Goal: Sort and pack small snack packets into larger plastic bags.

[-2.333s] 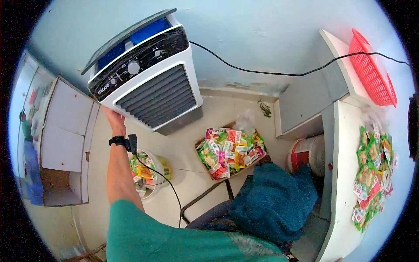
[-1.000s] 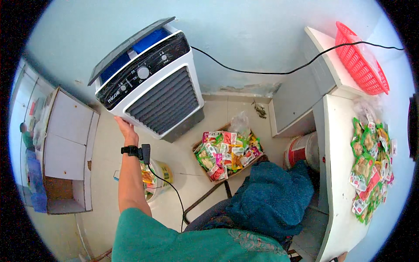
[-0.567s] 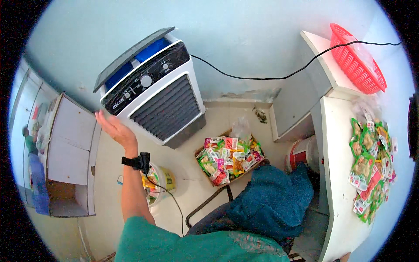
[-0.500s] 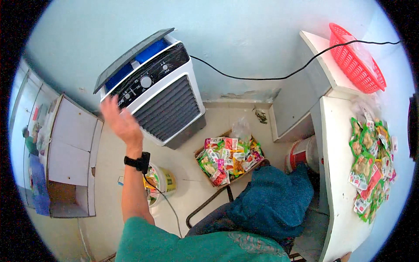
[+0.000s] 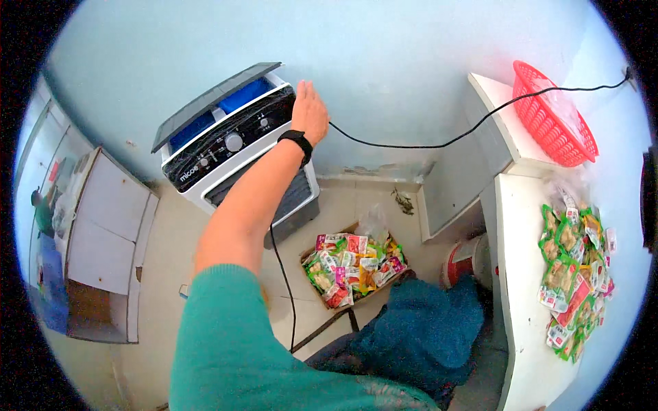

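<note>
My left hand [image 5: 310,113], fingers stretched upward, is at the upper right edge of the white-and-black air cooler [image 5: 260,140]; whether it presses on it I cannot tell. The cooler has knobs, a louvred front and a raised grey lid [image 5: 219,89] over blue compartments. A black cord runs from it to the wall at right. Another cord hangs from behind my left wrist. Below stands a cardboard box of colourful snack packets [image 5: 353,267]. My forearm hides much of the cooler's front. My right hand is not in view.
At right, a white counter [image 5: 514,288] bears many packets [image 5: 572,274] and a red plastic basket [image 5: 552,120]; a red-and-white bucket [image 5: 462,260] sits beneath. A white cabinet [image 5: 110,205] stands left, beside a panel showing a small figure in green. Dark blue cloth [image 5: 418,329] lies near me.
My left hand has left the cooler's lower left side and swung up and right to its upper right edge, hand stretched out. The view has shifted slightly.
</note>
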Tool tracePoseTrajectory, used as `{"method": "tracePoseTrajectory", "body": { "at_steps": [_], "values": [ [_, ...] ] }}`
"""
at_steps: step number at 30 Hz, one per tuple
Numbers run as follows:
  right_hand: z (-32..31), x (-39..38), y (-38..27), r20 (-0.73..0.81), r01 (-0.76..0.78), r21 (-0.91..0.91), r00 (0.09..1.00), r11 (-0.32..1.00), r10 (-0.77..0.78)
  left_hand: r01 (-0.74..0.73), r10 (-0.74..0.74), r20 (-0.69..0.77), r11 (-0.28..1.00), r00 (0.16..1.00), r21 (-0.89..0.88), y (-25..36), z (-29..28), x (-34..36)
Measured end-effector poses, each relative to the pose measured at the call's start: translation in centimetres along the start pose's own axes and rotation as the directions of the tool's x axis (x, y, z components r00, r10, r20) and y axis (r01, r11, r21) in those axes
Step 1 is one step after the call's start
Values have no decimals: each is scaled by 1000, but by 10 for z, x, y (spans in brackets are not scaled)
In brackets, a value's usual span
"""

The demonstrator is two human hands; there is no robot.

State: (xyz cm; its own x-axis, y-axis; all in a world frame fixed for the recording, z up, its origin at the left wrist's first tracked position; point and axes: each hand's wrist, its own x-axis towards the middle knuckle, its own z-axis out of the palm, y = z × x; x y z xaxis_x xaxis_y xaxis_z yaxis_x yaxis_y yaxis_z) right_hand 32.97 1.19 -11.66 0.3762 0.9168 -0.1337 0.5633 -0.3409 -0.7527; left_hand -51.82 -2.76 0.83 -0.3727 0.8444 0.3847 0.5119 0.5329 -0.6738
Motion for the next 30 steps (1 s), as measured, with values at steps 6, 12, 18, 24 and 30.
{"method": "tracePoseTrajectory", "body": {
  "at_steps": [6,12,18,24,30],
  "values": [
    [-10,1,3,-33,-6,-32,999,999,5,2,-31,237,992,971,123,-5,14,2],
    [-20,1,7,-59,-10,-52,998,999,7,-51,9,206,979,979,199,-8,16,-5],
    [-35,-1,13,-80,-19,-66,997,998,14,-77,36,223,981,974,177,-8,14,-6],
    [-49,-3,18,-103,-24,-80,995,996,15,-70,19,210,969,978,237,-7,13,-14],
    [-63,-3,24,-130,-35,-106,991,994,21,-34,13,164,992,986,124,-11,12,-19]
  ]
}}
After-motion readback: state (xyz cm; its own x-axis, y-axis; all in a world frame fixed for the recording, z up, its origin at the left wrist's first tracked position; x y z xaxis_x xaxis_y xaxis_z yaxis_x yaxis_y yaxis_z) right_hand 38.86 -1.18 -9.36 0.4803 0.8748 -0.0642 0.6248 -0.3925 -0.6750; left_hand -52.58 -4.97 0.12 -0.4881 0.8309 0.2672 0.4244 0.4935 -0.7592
